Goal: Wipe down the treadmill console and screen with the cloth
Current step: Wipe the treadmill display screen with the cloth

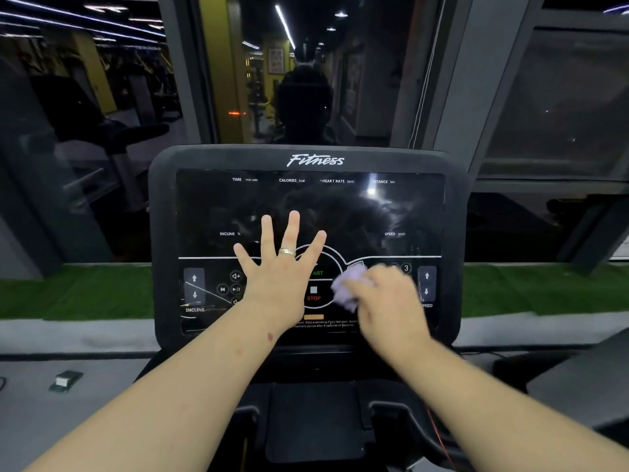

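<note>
Straight ahead of me the treadmill console (308,247) fills the middle of the view, its dark screen (340,212) smeared and catching a ceiling light's glare. My left hand (284,267) lies flat on the glass with fingers straight and spread, a gold ring (287,252) on one of them, covering part of the START button (318,273). My right hand (388,298), blurred, is curled round a pale lilac cloth (349,289) bunched against the lower panel, just right of the STOP button (313,294) and hiding some of the speed keys (426,283). Beyond the console a window (292,69) mirrors the gym lights and a dark figure. A strip of green turf (78,294) runs along the sill, and a small grey block (65,381) sits on the grey ledge (51,338) at my left.
</note>
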Tool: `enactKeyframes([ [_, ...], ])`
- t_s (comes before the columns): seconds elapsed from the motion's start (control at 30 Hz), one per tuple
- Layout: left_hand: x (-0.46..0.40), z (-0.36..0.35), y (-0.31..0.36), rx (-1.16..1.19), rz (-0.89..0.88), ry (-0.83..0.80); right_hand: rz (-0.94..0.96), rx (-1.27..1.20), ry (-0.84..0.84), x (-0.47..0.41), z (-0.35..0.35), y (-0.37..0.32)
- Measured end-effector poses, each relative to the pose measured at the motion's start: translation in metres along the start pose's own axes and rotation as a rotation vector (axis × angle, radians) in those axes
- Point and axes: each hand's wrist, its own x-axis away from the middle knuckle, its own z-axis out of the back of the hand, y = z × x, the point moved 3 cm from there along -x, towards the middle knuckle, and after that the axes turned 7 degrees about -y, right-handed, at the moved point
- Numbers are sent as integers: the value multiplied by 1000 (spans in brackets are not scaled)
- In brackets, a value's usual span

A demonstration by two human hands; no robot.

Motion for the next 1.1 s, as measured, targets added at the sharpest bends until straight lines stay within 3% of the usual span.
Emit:
enactKeyframes([
  [0.1,0,-1,0,5,-3,-10,393,85,-219,12,-9,-5],
  [0.13,0,-2,-1,2,-2,-18,427,121,-222,2,0,7],
  [0.2,-1,-4,-1,-10,1,-18,293,135,-115,-24,24,31],
  [0.27,-1,-7,-1,-25,10,7,23,52,58,-31,33,42],
  [0.33,-2,-9,0,-33,18,27,-87,25,71,-14,15,25],
  [0.37,-2,-10,0,-35,19,31,-26,17,-14,-2,1,10],
  [0.43,-3,-11,0,-37,19,31,269,37,-176,13,-9,-2],
  [0.5,-4,-11,0,-32,24,22,431,127,-216,-1,5,16],
  [0.53,-4,-10,0,-25,27,16,396,159,-175,-14,15,27],
  [0.63,-4,-10,0,-18,34,8,-47,60,54,-23,25,38],
  [0.67,-4,-10,1,-22,35,9,-133,57,57,-15,15,27],
  [0.7,-3,-10,0,-25,34,11,-121,62,-20,-5,4,10],
  [0.77,-2,-10,0,-22,25,11,209,93,-210,15,-12,-11],
  [0.83,-2,-10,-1,-15,23,12,447,136,-259,7,-1,4],
  [0.9,-2,-9,-1,-11,25,4,331,179,-160,-15,21,28],
  [1.0,-1,-9,0,-10,24,-4,-167,61,75,-16,31,36],
  [1.03,-1,-8,0,-7,24,-4,-182,50,67,-8,23,24],
  [1.1,-1,-8,-1,-3,22,-4,85,75,-90,14,1,0],
])
